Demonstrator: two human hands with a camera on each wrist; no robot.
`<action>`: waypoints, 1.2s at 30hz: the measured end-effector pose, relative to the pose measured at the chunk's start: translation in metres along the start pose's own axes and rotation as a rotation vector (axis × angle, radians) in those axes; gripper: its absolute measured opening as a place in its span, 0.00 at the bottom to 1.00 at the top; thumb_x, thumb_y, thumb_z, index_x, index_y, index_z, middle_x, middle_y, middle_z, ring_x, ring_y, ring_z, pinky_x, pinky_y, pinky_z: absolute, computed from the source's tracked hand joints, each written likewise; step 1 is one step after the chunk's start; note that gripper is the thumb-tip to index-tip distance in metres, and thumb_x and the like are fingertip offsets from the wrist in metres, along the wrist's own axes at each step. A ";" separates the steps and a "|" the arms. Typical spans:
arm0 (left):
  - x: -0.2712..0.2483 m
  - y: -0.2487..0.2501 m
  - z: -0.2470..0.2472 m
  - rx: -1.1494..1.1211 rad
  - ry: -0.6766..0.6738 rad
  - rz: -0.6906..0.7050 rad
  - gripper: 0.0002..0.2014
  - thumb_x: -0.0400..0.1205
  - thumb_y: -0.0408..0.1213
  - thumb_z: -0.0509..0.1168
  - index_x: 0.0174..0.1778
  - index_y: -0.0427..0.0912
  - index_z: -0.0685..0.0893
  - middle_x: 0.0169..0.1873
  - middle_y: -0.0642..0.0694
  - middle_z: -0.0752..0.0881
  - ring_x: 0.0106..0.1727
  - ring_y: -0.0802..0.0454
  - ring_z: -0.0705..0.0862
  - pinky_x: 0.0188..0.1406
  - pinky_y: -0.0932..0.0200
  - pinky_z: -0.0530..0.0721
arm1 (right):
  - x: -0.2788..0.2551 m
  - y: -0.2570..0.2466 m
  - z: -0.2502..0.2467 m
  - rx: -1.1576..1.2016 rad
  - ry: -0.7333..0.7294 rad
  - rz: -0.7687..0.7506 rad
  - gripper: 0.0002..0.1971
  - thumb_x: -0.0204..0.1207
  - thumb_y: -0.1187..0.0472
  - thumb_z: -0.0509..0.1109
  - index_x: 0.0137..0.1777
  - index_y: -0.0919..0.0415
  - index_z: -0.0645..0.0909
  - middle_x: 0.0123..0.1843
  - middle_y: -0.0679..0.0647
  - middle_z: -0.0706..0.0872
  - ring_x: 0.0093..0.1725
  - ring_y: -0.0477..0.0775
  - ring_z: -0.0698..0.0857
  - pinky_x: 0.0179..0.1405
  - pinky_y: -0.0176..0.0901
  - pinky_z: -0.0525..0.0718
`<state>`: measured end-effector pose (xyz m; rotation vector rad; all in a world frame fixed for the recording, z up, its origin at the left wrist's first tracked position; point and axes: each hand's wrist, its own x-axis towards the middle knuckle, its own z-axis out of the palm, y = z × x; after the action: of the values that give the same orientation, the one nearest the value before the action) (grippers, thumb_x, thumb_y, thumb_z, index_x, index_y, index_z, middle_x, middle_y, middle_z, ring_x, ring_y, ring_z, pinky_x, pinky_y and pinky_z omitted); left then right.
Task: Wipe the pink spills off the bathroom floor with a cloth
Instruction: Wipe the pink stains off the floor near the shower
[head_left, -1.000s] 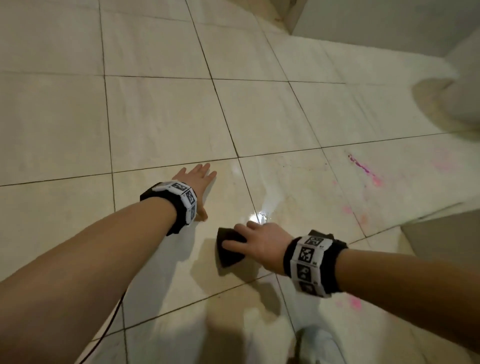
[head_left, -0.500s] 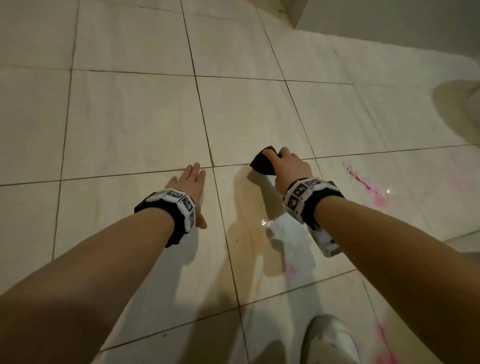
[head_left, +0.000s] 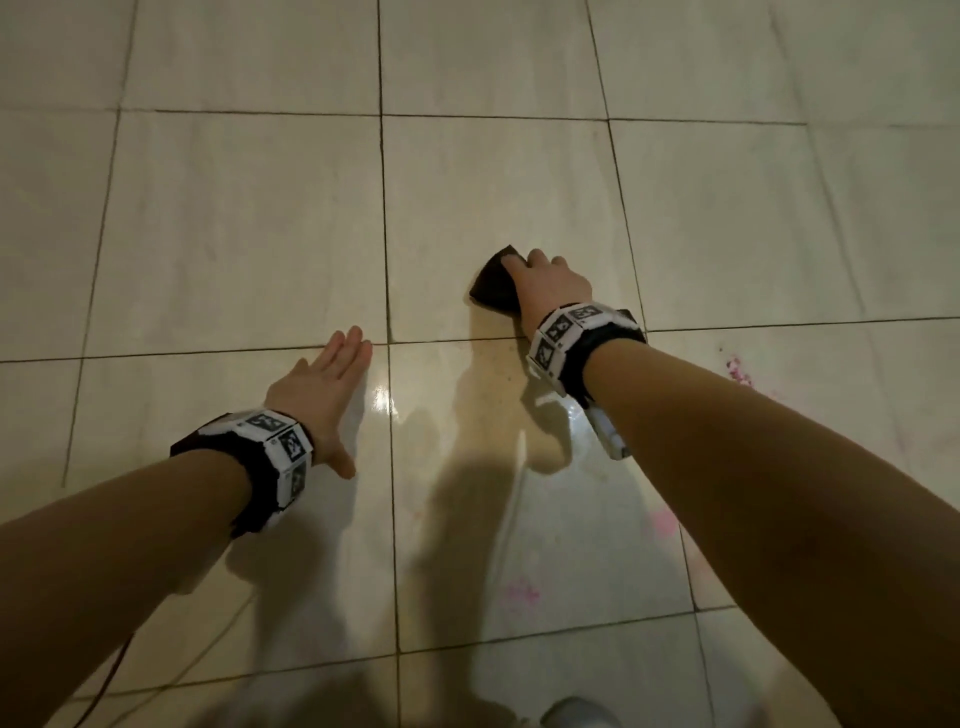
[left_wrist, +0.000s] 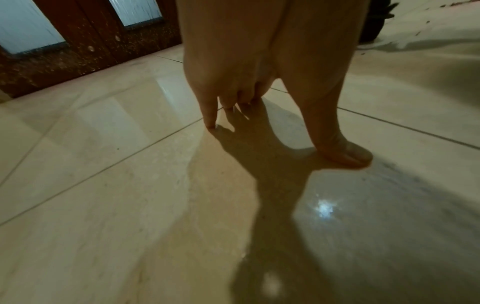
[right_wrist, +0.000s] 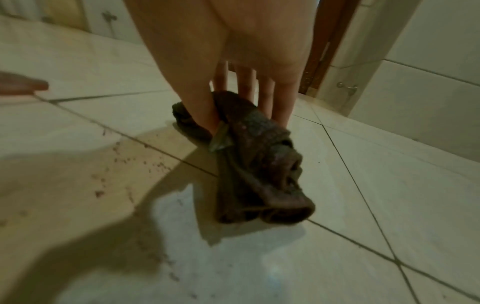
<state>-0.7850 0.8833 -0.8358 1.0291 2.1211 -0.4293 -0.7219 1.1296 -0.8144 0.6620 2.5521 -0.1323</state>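
Glossy cream floor tiles (head_left: 249, 234) with dark grout lines filled the bathroom. Nearest, faint pink spills (head_left: 521, 592) lay behind the right hand (head_left: 553, 288), more (head_left: 737, 370) off to its right. The left hand (head_left: 322, 395) was braced flat, fingers straight. Further out, the right hand's fingers pinched a bunched brown cloth (right_wrist: 259, 164) against the floor. It looked soft, light and floppy, best gripped at its gathered middle. Beyond stood a dark wooden door (left_wrist: 85, 45).

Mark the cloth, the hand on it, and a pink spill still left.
cloth (head_left: 492, 285), head view, dark folded part left of the fingers.
right hand (head_left: 550, 288), head view, back of hand.
pink spill (head_left: 521, 592), head view, middle of smear.
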 end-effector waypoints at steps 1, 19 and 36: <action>0.001 0.002 -0.002 0.008 -0.005 -0.005 0.71 0.62 0.56 0.80 0.80 0.41 0.27 0.79 0.45 0.25 0.82 0.49 0.32 0.81 0.51 0.48 | 0.001 0.002 0.001 -0.012 -0.003 -0.023 0.32 0.75 0.67 0.68 0.77 0.56 0.61 0.70 0.61 0.70 0.66 0.62 0.72 0.44 0.49 0.72; -0.001 -0.001 -0.002 0.035 0.010 0.000 0.71 0.63 0.55 0.80 0.80 0.40 0.27 0.79 0.46 0.25 0.82 0.50 0.33 0.81 0.51 0.50 | -0.051 -0.059 0.049 -0.006 -0.043 -0.290 0.34 0.69 0.65 0.74 0.73 0.57 0.63 0.68 0.62 0.69 0.53 0.62 0.81 0.50 0.49 0.84; 0.004 -0.006 0.004 0.011 0.037 0.022 0.71 0.62 0.56 0.80 0.81 0.42 0.28 0.79 0.47 0.26 0.82 0.52 0.32 0.82 0.50 0.49 | -0.066 -0.074 0.057 0.077 0.033 -0.288 0.33 0.73 0.66 0.69 0.76 0.52 0.62 0.71 0.62 0.68 0.61 0.63 0.78 0.57 0.51 0.80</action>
<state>-0.7891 0.8795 -0.8415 1.0727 2.1408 -0.4143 -0.6826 1.0241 -0.8341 0.3217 2.6728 -0.3204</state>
